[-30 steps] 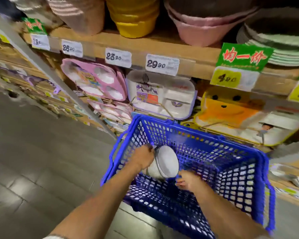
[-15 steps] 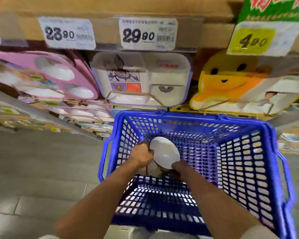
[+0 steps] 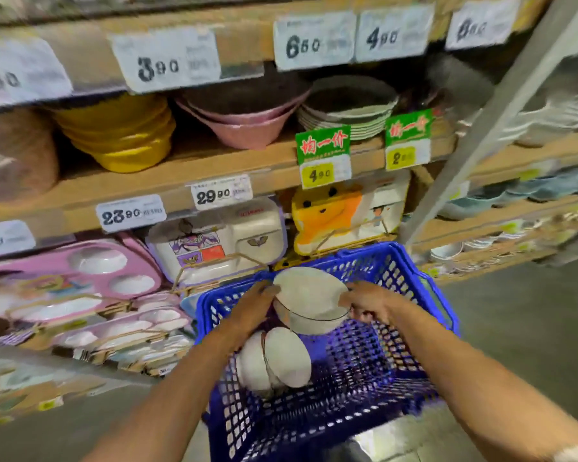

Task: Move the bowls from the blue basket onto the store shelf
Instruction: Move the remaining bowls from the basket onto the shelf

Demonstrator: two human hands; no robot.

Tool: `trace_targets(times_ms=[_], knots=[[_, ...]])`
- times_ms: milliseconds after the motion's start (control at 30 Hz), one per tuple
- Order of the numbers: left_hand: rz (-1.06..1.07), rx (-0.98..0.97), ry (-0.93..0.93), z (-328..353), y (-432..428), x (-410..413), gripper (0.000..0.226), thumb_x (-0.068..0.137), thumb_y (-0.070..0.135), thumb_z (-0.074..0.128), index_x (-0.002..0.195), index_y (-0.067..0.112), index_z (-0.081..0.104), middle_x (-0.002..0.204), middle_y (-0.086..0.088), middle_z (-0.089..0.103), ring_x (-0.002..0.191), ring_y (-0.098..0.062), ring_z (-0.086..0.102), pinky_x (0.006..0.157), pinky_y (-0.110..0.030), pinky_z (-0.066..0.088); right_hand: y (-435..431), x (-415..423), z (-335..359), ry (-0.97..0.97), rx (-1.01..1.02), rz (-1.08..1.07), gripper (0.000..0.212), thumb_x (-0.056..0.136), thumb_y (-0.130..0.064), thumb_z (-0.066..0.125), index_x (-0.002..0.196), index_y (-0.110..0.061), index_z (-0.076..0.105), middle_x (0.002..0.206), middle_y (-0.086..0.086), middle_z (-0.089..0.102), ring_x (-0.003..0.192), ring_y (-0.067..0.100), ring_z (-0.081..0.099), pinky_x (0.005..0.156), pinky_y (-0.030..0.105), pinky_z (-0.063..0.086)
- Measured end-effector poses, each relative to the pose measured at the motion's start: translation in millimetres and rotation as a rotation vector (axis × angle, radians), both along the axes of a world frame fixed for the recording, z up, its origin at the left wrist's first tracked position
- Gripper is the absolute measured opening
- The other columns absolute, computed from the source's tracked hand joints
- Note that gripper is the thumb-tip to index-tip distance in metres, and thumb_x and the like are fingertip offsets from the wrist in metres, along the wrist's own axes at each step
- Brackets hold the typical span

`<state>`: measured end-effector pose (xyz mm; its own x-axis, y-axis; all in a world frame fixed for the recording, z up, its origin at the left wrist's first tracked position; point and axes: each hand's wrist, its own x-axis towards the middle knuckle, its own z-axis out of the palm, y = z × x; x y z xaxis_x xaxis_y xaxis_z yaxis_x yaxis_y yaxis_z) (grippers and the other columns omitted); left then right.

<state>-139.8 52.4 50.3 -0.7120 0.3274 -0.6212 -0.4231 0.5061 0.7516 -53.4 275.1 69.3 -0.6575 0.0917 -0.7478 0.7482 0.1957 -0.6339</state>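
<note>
Several wooden tiers of the shelf point(image 3: 214, 161) are seen ahead, loaded with yellow bowls point(image 3: 121, 135), pink bowls point(image 3: 244, 128) and boxed trays point(image 3: 221, 241); price tags point(image 3: 221, 195) are fixed along the edges. Grey floor point(image 3: 531, 311) is noted on both sides. The basket point(image 3: 397, 261) is placed at the shelf front. Above its far end a white stack point(image 3: 311, 295) is clamped between the left hand point(image 3: 254, 301) and the right hand point(image 3: 364, 301), one at each side. Further white bowls point(image 3: 274, 358) are seen lying on their sides inside the basket.
</note>
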Motion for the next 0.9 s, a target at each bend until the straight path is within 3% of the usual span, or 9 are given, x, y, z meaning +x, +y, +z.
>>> trace_targets(times_ms=[133,233,300,367,467,567,700,800,900], knots=[[0.181,0.290,-0.144,48,25,16,0.007,0.092,0.033,0.057,0.098,0.035,0.058,0.101,0.007,0.063,0.091,-0.016,0.060,0.063,-0.033,0.053,15,10,67,0.092,0.052,0.010,0.024,0.088,-0.001,0.042,0.066,-0.009,0.047,0.051,0.006,0.044,0.029,0.007,0.028,0.033,0.014,0.018],[0.222,0.489,-0.059,94,45,37,0.030,0.075,0.042,0.062,0.105,0.040,0.061,0.113,0.005,0.064,0.102,-0.020,0.060,0.074,-0.043,0.056,29,25,114,0.187,0.069,-0.071,0.030,0.089,-0.003,0.045,0.059,-0.009,0.046,0.047,0.005,0.044,0.026,0.007,0.026,0.030,0.014,0.016],[0.222,0.573,0.032,129,61,53,0.043,0.062,0.047,0.060,0.105,0.045,0.062,0.116,0.005,0.063,0.104,-0.021,0.058,0.072,-0.040,0.053,40,38,144,0.273,0.084,-0.119,0.028,0.086,-0.002,0.046,0.058,-0.006,0.047,0.047,0.008,0.043,0.025,0.008,0.025,0.031,0.013,0.015],[0.226,0.631,0.119,162,80,69,0.044,0.063,0.047,0.055,0.106,0.046,0.062,0.114,0.007,0.065,0.104,-0.021,0.060,0.074,-0.040,0.053,53,54,174,0.346,0.097,-0.157,0.026,0.085,-0.001,0.046,0.059,-0.003,0.047,0.048,0.011,0.042,0.024,0.009,0.025,0.031,0.012,0.015],[0.204,0.688,0.299,199,116,94,0.041,0.069,0.042,0.050,0.109,0.044,0.060,0.110,0.011,0.065,0.102,-0.015,0.060,0.080,-0.040,0.051,80,81,216,0.434,0.135,-0.218,0.026,0.082,-0.001,0.046,0.056,-0.004,0.047,0.046,0.010,0.042,0.024,0.010,0.024,0.032,0.012,0.014],[0.187,0.719,0.431,227,159,116,0.037,0.079,0.032,0.045,0.115,0.038,0.056,0.105,0.014,0.063,0.095,-0.006,0.059,0.074,-0.034,0.050,116,109,250,0.521,0.175,-0.234,0.024,0.079,-0.002,0.048,0.055,-0.004,0.048,0.046,0.011,0.042,0.028,0.013,0.022,0.034,0.015,0.014],[0.271,0.734,0.479,256,228,141,0.048,0.071,0.028,0.040,0.115,0.023,0.060,0.103,0.001,0.061,0.093,-0.019,0.056,0.072,-0.037,0.044,171,146,279,0.610,0.274,-0.261,0.025,0.077,-0.008,0.049,0.053,-0.006,0.049,0.045,0.010,0.043,0.032,0.016,0.025,0.037,0.018,0.018],[0.312,0.735,0.502,276,274,158,0.041,0.065,0.030,0.039,0.097,0.032,0.064,0.097,0.001,0.064,0.092,-0.026,0.057,0.072,-0.040,0.043,212,169,293,0.675,0.360,-0.260,0.024,0.080,-0.017,0.050,0.058,-0.010,0.052,0.046,0.004,0.050,0.035,0.015,0.036,0.040,0.019,0.028],[0.342,0.765,0.500,291,316,167,0.038,0.063,0.030,0.040,0.090,0.034,0.066,0.109,-0.008,0.065,0.105,-0.034,0.058,0.084,-0.049,0.046,250,186,305,0.727,0.364,-0.295,0.030,0.084,-0.029,0.053,0.079,-0.002,0.066,0.066,0.008,0.061,0.051,0.016,0.054,0.046,0.024,0.042]])
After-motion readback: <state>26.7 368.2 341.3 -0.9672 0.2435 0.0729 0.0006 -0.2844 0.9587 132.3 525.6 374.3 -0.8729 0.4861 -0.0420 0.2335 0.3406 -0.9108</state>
